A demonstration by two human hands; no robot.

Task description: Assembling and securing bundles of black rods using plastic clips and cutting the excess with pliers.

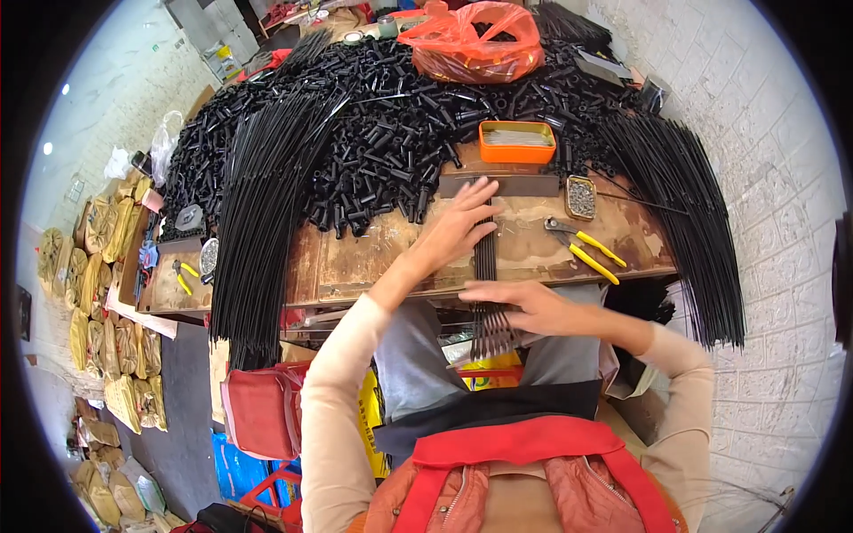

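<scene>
Item: slim bundle of thin black rods (484, 258), centre of the frame, running down over the table (382, 266) edge, its lower ends fanned out above the lap.

Left hand (458, 228): at the bundle's upper part, fingers apart and not wrapped round it. Right hand (533, 309): across the lower part, blurred, fingers stretched out and thumb apart; whether it touches the rods cannot be told.

Handling (judged): each rod light, springy, smooth; stiff over a short length, bending over a long one. Unlikely to break, but loose rods may slide past one another and splay. Best hold: round the whole bundle at mid-length, just below the left hand, with a second hold gathering the fanned ends.

Markings: dark printed characters on yellow packaging (371, 417), lower centre, partly hidden by the left sleeve. No writing makes out on the bundle, the yellow-handled pliers (586, 250) right of centre, or the orange tin (517, 153), upper centre.
</scene>
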